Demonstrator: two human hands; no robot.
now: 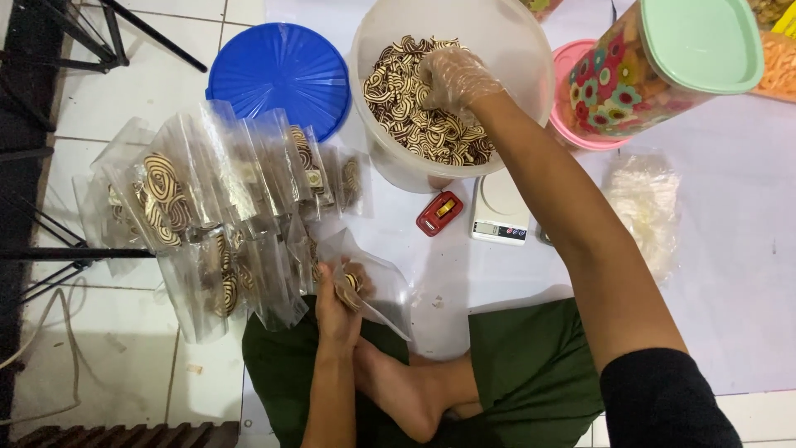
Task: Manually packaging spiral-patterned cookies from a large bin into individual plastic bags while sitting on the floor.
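Note:
My right hand (454,76), in a thin clear plastic glove, reaches into a big white bucket (526,50) full of brown-and-cream swirl crisps (406,108) and closes around some of them. My left hand (336,303) holds an open clear plastic pouch (373,286) near my lap; a few swirl crisps sit inside it. I sit cross-legged on the floor in green trousers.
A pile of filled clear pouches (207,207) lies to the left. A blue round lid (280,73) lies behind them. A small white scale (499,211) and a red tape dispenser (439,213) sit by the bucket. A flowered jar (663,62) and empty bags (645,207) are on the right.

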